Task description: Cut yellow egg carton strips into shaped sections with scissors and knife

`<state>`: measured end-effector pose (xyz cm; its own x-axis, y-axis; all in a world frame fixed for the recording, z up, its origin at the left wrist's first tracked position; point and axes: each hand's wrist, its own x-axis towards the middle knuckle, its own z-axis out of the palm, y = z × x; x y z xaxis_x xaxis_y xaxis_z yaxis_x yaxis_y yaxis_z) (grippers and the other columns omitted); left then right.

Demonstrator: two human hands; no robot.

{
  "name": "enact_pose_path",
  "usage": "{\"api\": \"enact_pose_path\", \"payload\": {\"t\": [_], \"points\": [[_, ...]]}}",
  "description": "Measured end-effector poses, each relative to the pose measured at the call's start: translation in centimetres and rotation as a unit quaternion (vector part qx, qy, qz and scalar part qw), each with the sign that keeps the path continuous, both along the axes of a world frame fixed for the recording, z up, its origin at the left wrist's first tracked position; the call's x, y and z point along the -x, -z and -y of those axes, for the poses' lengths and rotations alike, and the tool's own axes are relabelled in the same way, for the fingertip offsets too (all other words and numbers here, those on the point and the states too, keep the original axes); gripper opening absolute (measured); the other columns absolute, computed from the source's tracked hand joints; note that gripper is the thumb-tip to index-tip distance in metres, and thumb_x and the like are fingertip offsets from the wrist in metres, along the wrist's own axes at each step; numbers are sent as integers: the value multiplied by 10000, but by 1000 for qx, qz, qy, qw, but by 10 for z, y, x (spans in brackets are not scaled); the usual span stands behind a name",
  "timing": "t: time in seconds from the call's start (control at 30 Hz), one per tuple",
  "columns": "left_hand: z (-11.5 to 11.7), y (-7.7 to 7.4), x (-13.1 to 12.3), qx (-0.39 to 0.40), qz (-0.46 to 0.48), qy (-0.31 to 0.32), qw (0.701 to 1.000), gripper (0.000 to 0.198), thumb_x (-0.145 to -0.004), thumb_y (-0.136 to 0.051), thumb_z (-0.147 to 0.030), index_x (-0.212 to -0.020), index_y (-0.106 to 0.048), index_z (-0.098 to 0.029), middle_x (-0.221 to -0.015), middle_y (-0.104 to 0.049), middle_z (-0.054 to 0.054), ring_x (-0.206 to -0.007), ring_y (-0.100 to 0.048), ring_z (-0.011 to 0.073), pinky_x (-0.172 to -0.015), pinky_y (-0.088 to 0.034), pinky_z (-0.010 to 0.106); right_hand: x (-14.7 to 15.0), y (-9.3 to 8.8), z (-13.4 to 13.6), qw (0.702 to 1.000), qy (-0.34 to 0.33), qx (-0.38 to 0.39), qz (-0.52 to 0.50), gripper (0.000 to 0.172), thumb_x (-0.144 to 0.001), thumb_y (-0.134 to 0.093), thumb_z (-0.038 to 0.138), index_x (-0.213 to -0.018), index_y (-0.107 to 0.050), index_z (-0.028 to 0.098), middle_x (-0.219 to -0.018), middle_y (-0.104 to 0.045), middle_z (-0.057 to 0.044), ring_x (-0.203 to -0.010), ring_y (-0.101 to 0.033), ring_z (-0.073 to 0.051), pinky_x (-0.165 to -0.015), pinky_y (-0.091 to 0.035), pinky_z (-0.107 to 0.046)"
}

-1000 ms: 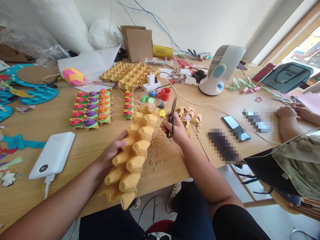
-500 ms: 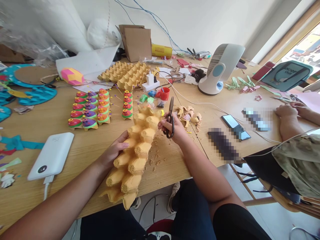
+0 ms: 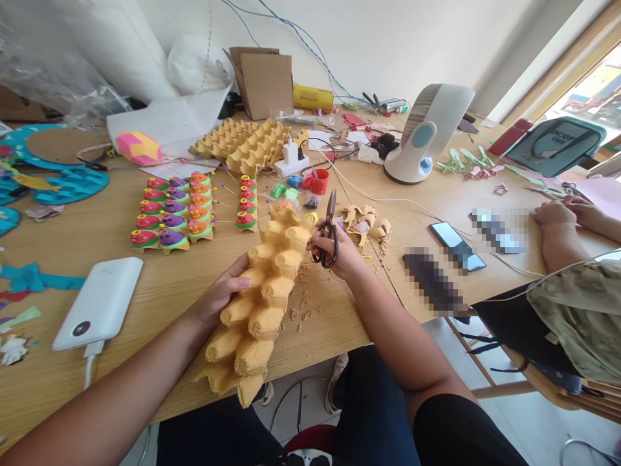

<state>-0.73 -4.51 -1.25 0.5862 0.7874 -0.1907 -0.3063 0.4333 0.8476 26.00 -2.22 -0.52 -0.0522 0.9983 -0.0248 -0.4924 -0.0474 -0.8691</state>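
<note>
A yellow piece of egg carton (image 3: 264, 320), two rows of cups wide, slants from over the table's front edge up toward my right hand. Its left side is gripped by my left hand (image 3: 228, 291), thumb on top and the other fingers underneath. Black-handled scissors (image 3: 330, 233) are in my right hand (image 3: 337, 249), closed round the handles with the blades pointing up and away. The right fingers are beside the carton's far end; I cannot tell whether they touch it. Cut carton scraps (image 3: 371, 223) and crumbs lie to the right of it.
Painted egg-carton pieces (image 3: 174, 213) stand left of centre, with more egg trays (image 3: 247, 142) behind. A white power bank (image 3: 99, 301) lies at left. A fan (image 3: 427, 136), a red cup (image 3: 319, 181) and phones (image 3: 457, 246) are on the table. Another person's hands (image 3: 557, 213) rest at right.
Almost nothing differs. The scissors have tilted very slightly in my right hand, while the carton and my left hand keep their places.
</note>
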Motion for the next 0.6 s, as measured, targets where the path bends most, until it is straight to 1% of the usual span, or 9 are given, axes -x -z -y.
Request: {"api": "enact_pose_path", "payload": {"t": [0.17,0.33,0.43,0.6], "points": [[-3,2,1,-1,11,19,1000,661,-787,-825,-296,-1417,-628,-313,-1267,-775,17,-1021,-770,245,-815,-651,323,0,0,-1,1000,-8,0,12,515,-648,-893,286,-1022,-539,266,-712,-628,92,-652,-655,-115,-541,-431,-189],[-3,1,1,7,-3,8,1000,634,-801,-810,-307,-1409,-639,-350,-1288,-767,-2,-1063,-757,248,-832,-636,320,-1,-1,0,999,-16,-20,20,538,-646,-933,338,-1010,-543,266,-720,-636,91,-633,-627,-106,-539,-428,-192],[-4,2,2,4,5,21,1000,636,-797,-803,-319,-1411,-640,-340,-1269,-769,3,-1053,-757,256,-824,-634,324,-1,0,1,1000,-14,-23,15,537,-664,-932,355,-1026,-545,267,-728,-634,85,-655,-632,-108,-554,-431,-191],[-4,2,3,6,17,34,999,634,-828,-771,-350,-1442,-613,-332,-1251,-774,20,-989,-766,253,-801,-642,337,0,4,0,1000,-12,-23,17,522,-707,-912,402,-1041,-535,265,-746,-675,69,-650,-623,-96,-575,-434,-183]]}}
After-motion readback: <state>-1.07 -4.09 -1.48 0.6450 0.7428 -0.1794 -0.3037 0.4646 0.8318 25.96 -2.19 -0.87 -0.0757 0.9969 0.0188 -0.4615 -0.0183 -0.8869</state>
